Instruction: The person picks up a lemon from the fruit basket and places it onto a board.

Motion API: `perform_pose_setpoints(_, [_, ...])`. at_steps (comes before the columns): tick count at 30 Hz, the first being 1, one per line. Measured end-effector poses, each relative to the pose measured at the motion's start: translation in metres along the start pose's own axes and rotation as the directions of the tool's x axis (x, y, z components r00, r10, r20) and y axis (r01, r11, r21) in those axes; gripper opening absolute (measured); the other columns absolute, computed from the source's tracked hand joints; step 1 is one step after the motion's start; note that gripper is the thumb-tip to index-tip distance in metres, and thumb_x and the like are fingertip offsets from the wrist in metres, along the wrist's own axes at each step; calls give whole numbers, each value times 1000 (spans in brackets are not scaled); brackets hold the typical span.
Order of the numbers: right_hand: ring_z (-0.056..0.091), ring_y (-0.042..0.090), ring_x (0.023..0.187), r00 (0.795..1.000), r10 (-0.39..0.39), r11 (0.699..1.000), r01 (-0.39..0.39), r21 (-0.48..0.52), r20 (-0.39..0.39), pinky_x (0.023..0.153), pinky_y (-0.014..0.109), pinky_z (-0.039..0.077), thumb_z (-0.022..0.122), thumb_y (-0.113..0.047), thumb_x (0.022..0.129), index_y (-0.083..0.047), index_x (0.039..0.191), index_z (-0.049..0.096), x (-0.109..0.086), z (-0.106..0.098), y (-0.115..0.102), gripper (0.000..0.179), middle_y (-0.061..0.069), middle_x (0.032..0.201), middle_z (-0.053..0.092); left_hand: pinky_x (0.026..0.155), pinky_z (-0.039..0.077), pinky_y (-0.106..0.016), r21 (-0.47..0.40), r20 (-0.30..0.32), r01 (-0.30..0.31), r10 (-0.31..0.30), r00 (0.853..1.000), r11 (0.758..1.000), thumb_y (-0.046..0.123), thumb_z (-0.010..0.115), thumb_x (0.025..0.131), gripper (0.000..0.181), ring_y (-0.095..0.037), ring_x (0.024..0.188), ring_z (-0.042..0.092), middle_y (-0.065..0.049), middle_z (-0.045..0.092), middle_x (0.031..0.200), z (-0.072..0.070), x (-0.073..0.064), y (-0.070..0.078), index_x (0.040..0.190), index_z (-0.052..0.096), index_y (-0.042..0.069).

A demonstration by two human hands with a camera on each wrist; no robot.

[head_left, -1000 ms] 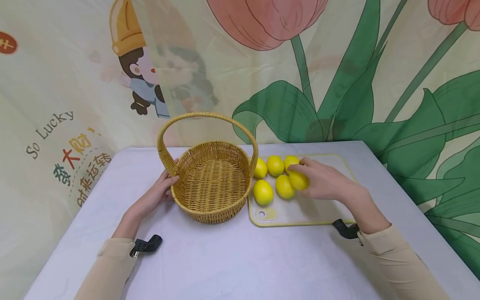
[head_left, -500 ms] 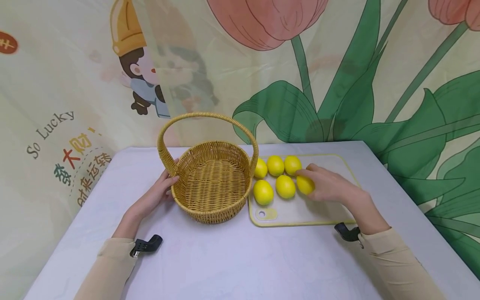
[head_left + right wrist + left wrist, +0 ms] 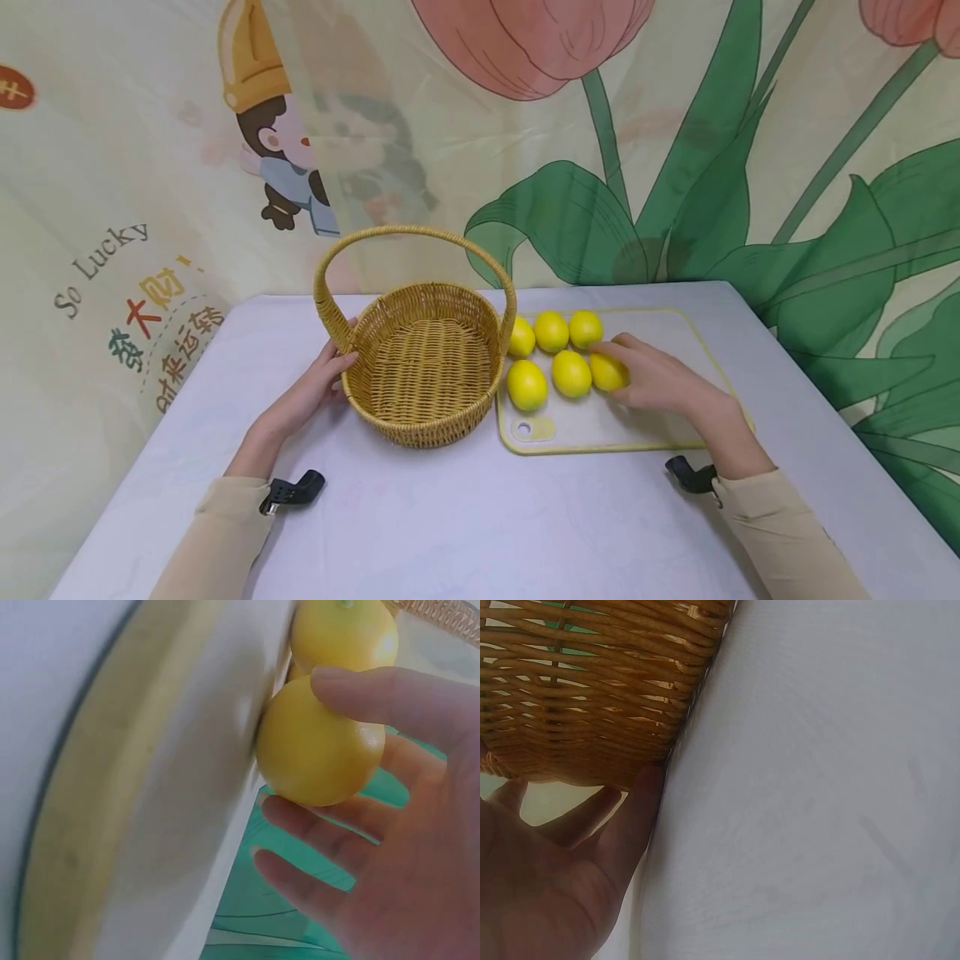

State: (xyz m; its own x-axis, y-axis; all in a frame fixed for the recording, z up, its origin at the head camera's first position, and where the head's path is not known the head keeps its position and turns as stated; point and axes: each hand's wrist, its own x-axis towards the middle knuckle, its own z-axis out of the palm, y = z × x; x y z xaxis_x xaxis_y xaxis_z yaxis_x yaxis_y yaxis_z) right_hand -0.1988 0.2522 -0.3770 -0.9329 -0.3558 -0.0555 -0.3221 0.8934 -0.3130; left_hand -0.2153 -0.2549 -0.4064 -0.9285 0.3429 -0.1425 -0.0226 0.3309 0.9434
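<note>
A round wicker basket (image 3: 423, 375) with a tall arched handle stands at the middle of the table, nothing inside it. My left hand (image 3: 311, 387) holds its left side, the thumb at the rim by the handle's foot; in the left wrist view the fingers (image 3: 630, 817) lie against the outer wall, low down. On the white cutting board (image 3: 645, 429) to the right, several yellow lemons (image 3: 527, 386) sit in two rows. My right hand (image 3: 660, 375) holds the rightmost front lemon (image 3: 319, 746) between thumb and fingers. That lemon rests on the board, beside its neighbour (image 3: 572, 373).
The basket's right side stands against the board's left end and partly covers a back lemon (image 3: 521, 337). A white cloth covers the table (image 3: 480, 517). Behind it hangs a printed curtain (image 3: 420, 125) with tulips and a cartoon figure.
My right hand has moved slightly right and toward me with its lemon, bringing it down beside the front row. The back right lemon now shows in full. The left hand and basket stay still.
</note>
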Motion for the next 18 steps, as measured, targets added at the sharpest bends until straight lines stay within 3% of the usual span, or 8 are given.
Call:
perform_pose_setpoints(7, [57, 27, 107, 1000, 17, 1000, -17, 1, 9, 90, 50, 51, 73, -22, 83, -21, 143, 53, -2, -1, -2, 64, 9, 133, 54, 110, 40, -58, 15, -8, 3, -3, 1000, 1000, 50, 36, 105, 68, -42, 150, 23, -12, 9, 167, -1, -1, 1, 159, -4, 40])
perform_pose_setpoints(13, [55, 31, 119, 999, 26, 999, -27, 26, 21, 100, 57, 47, 74, -28, 83, -21, 145, 50, -7, -7, -3, 67, 9, 140, 51, 110, 40, -60, 35, -8, 6, -6, 1000, 999, 52, 36, 104, 66, -45, 148, 26, -12, 6, 168, 0, -1, 1, 157, -3, 46])
perform_pose_setpoints(18, [52, 35, 127, 999, 31, 997, -32, 77, 10, 105, 61, 42, 72, -35, 86, -21, 145, 50, -11, -12, 3, 65, 10, 144, 48, 108, 42, -56, 46, -12, 6, -6, 1000, 999, 51, 36, 104, 66, -44, 147, 29, -12, 7, 168, -1, -2, 3, 157, -3, 45])
